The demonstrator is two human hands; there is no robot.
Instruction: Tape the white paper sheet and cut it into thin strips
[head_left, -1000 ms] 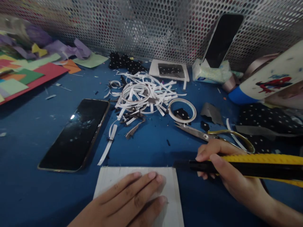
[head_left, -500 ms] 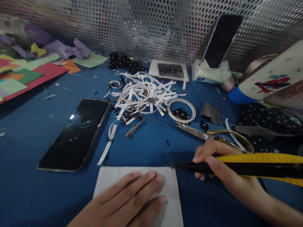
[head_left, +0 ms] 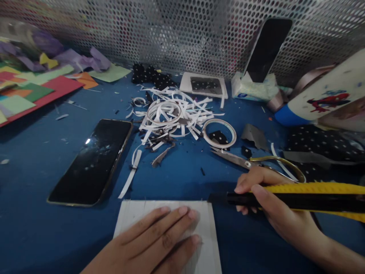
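Blue counter [head_left: 34, 228]: our left hand [head_left: 155, 243] lies flat on a white ruled card [head_left: 209, 232]; our right hand [head_left: 273, 207] grips a yellow-and-black utility knife [head_left: 310, 196] at its right edge, cut apparently pending, needing a steady draw.

Lower part of white card [head_left: 207, 228] covered by left hand [head_left: 159, 241] and cut off at bottom edge. Rear of yellow utility knife [head_left: 308, 196] cropped at right edge; blade tip too dark to discern.

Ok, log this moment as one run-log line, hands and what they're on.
left hand: flat on white card | right hand: gripping yellow-black utility knife, tip at card's top right corner | scissors: lying behind knife
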